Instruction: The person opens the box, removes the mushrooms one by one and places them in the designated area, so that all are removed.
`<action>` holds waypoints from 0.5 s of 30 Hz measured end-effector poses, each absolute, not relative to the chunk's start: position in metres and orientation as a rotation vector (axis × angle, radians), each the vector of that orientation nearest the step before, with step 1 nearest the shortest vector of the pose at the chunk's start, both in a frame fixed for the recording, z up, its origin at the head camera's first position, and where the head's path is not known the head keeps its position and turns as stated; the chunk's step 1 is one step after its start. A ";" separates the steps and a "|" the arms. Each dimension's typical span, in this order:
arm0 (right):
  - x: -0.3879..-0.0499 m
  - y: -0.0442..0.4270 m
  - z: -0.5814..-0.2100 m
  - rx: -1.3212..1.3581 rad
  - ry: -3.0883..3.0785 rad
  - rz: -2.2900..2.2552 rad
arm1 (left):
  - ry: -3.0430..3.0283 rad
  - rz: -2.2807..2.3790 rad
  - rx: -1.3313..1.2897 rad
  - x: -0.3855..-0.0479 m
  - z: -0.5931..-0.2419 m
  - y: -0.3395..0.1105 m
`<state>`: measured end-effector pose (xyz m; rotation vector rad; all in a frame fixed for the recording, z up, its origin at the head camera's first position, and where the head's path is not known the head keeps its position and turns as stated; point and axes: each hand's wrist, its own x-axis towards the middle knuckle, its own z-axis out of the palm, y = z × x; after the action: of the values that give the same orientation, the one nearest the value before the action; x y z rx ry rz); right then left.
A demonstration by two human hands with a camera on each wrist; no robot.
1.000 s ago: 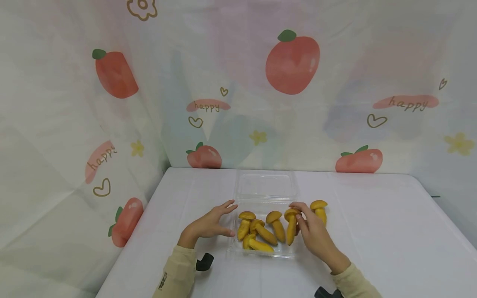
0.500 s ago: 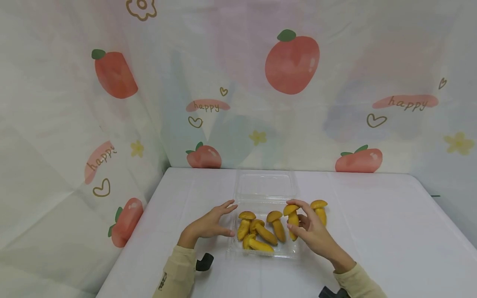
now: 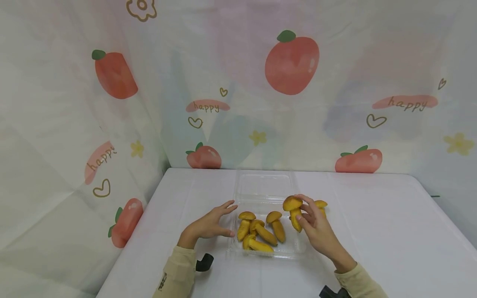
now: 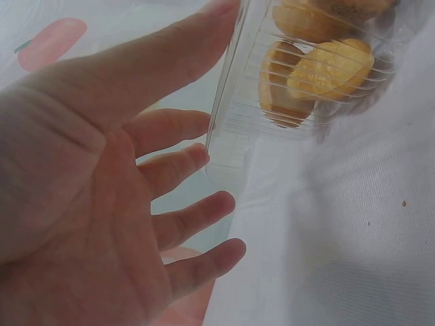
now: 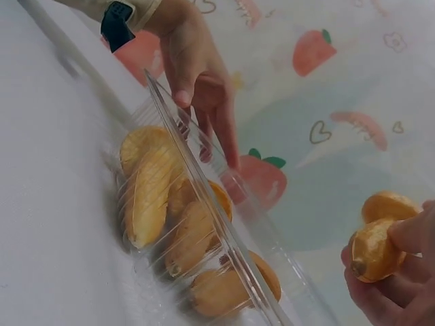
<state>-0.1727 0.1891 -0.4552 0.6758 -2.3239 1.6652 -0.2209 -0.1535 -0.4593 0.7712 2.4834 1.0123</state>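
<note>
My right hand (image 3: 316, 229) pinches a yellow-brown mushroom (image 3: 292, 203) between thumb and fingers, lifted over the right side of a clear plastic clamshell box (image 3: 288, 251). In the right wrist view the held mushroom (image 5: 382, 246) shows its stem end. Several more mushrooms lie inside the box, among them one mushroom (image 3: 276, 227) on the right and one mushroom (image 3: 244, 225) on the left. With fingers spread, my left hand (image 3: 207, 223) rests at the left rim of the box; the left wrist view shows its thumb and fingertips (image 4: 197, 155) by the clear wall.
Another mushroom (image 3: 321, 205) lies on the white table (image 3: 384, 231) to the right, partly hidden behind my right hand. The box's lid (image 3: 266, 185) lies folded back toward the printed backdrop (image 3: 238, 136).
My right hand has gripped the rightmost mushroom in the box and raised it upward. The left hand and the other mushrooms have stayed put.
</note>
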 end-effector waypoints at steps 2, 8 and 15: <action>-0.173 0.190 -0.454 0.677 -2.314 1.621 | 2.482 1.014 0.769 -0.221 -0.459 -0.153; -0.174 0.198 -0.449 0.617 -2.384 1.488 | 2.479 1.013 0.759 -0.220 -0.458 -0.153; -0.177 0.217 -0.444 0.575 -2.444 1.391 | 2.484 1.004 0.774 -0.221 -0.457 -0.153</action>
<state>-0.1774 0.2172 -0.4440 0.5755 -2.4438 1.3912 -0.2213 -0.1532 -0.4574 0.7739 2.4838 1.0040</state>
